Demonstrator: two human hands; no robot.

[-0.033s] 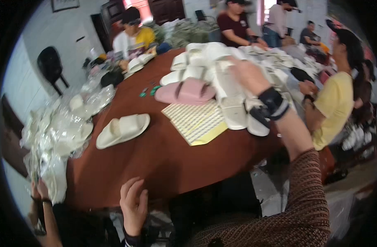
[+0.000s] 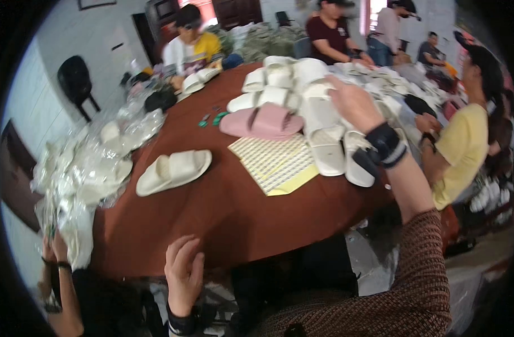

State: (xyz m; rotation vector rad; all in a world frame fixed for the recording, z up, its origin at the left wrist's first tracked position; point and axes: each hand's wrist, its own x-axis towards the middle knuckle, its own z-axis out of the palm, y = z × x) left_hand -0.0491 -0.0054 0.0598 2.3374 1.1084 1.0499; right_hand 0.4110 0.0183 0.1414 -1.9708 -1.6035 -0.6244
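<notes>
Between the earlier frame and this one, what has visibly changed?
Very little: the view has swung slightly, shifting the table's contents rightward in the picture. The right hand, over the piled white slippers, also sits slightly farther right. No grasp or release shows. The left hand stays open at the near edge; the pink slipper, sticker sheet and lone white slipper keep their arrangement.

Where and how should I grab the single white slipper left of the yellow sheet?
Probably grip the white slipper by its raised strap, coming from the near side: it lies sole-down, strap arching upward, with the left hand on that side.
</notes>
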